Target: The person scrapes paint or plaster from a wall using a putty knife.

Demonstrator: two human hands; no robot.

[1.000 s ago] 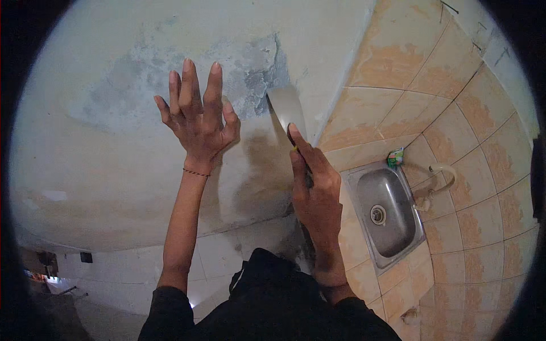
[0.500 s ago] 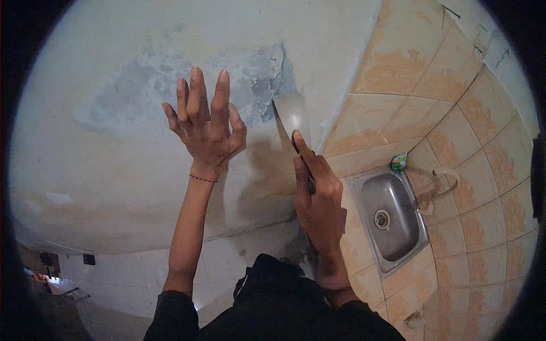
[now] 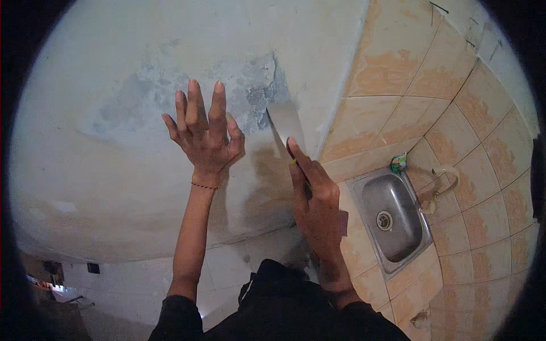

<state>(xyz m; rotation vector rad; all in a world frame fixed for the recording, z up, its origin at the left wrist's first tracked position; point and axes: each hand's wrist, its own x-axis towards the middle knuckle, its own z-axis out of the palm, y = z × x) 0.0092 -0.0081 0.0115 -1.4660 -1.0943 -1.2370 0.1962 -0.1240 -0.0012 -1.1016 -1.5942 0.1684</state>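
Note:
My right hand (image 3: 317,199) is wrapped round the handle of a putty knife, its index finger stretched up along the tool. The broad metal blade of the putty knife (image 3: 289,120) is against the wall at the right edge of a peeled grey patch (image 3: 259,79). Ragged, flaking paint borders that patch near the blade's corner. My left hand (image 3: 206,131) holds nothing; it rests with fingers spread on the wall, over the patch's lower middle. A thin dark cord circles the left wrist. Most of the knife's handle is hidden by my right hand.
To the right a steel sink (image 3: 392,221) is set in a tiled counter (image 3: 412,287), with a curved tap (image 3: 449,176) beside it. A small green packet (image 3: 399,163) stands at the sink's far corner. Orange-and-cream tiles (image 3: 387,68) cover the adjoining wall.
The putty knife's blade and my right hand have shifted slightly left against the wall. My left hand stays spread in about the same place. The whole view has tilted a little.

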